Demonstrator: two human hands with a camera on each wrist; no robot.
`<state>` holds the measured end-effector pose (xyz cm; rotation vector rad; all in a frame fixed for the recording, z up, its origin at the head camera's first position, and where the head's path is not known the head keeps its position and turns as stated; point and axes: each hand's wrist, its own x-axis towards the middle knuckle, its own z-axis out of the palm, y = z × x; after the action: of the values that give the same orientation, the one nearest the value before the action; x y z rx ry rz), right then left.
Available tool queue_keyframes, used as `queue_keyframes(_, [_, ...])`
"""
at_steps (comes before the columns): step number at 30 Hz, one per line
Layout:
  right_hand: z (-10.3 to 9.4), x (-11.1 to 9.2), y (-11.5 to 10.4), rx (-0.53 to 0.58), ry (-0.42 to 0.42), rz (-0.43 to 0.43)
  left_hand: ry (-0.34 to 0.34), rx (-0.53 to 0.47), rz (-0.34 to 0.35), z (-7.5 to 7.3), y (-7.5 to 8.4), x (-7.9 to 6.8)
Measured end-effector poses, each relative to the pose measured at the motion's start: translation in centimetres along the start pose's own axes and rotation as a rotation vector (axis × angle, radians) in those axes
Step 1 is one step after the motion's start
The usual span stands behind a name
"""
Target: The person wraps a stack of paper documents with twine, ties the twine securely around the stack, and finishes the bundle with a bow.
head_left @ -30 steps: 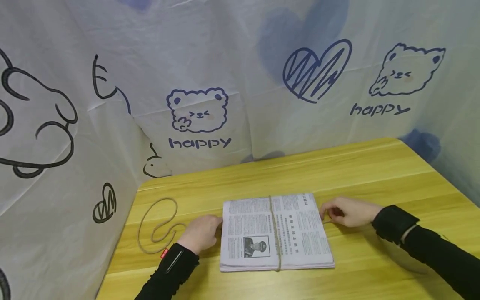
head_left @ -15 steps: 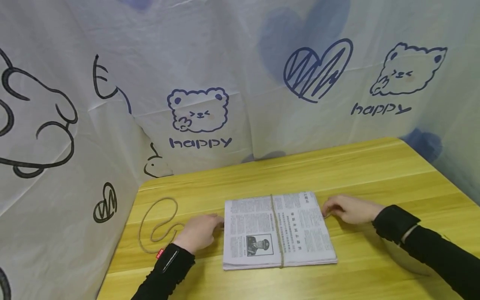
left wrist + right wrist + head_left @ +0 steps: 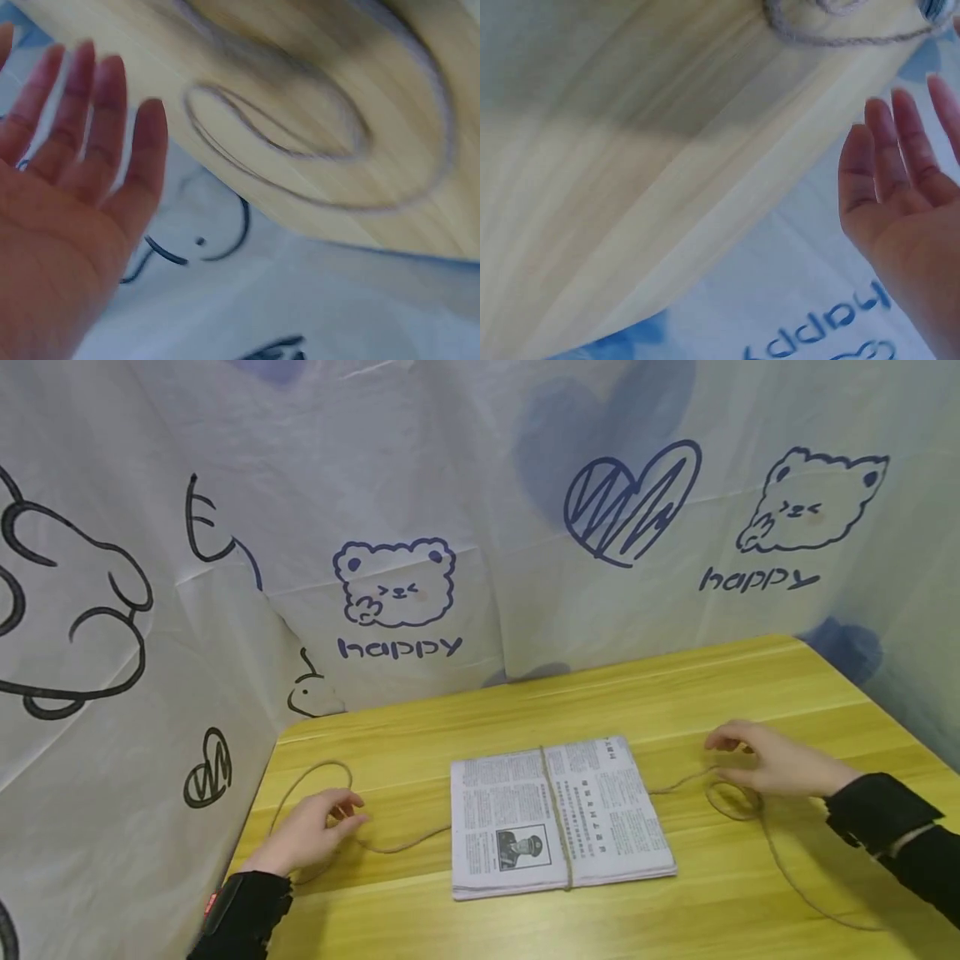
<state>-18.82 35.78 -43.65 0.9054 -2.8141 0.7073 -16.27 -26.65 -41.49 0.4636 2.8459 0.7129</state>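
Observation:
A folded stack of newspapers [image 3: 517,802] lies on the table, with a thin cord [image 3: 556,818] running over its top from back to front. One length of cord [image 3: 397,848] comes out at the stack's left side, another [image 3: 680,786] at its right. My left hand [image 3: 311,831] hovers by the left length, fingers apart and holding nothing. Over the looped right length is my right hand [image 3: 783,764], its fingers relaxed and the palm bare. Whether its thumb touches the cord I cannot tell. Both wrist views show loose fingers [image 3: 150,142] with cord beyond them.
The yellow wood-grain table [image 3: 480,718] has its left edge close to my left forearm. A pale cloth [image 3: 510,527] printed with bears and hearts hangs behind and to the left. The right cord's tail trails toward the table's front right.
Both hands have moved outward from the stack's sides, the right one also a little back. Cord now shows stretching out from both sides of the newspapers.

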Motion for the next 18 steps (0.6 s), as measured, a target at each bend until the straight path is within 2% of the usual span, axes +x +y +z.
queue_keyframes(2, [-0.3,-0.7,0.2,-0.008,0.049,0.03,0.042,0.045,-0.056,-0.2,-0.6,-0.6])
queue_keyframes(4, [-0.5,-1.5,0.3,-0.006,0.05,0.085,0.06,0.1,-0.135,-0.1,-1.2,-1.0])
queue_keyframes(8, [-0.5,-2.8,0.9,-0.01,-0.045,0.202,0.025,0.177,-0.323,0.3,-2.3,-1.6])
queue_keyframes(10, [-0.2,-3.2,1.1,-0.024,-0.082,0.22,0.02,0.187,-0.371,0.6,-2.7,-1.7])
queue_keyframes(13, [0.1,-3.6,1.2,-0.029,-0.092,0.219,0.034,0.189,-0.377,0.9,-3.1,-1.7])
queue_keyframes(18, [0.4,-3.5,1.1,-0.003,-0.103,0.218,0.077,0.191,-0.306,1.2,-3.5,-1.5])
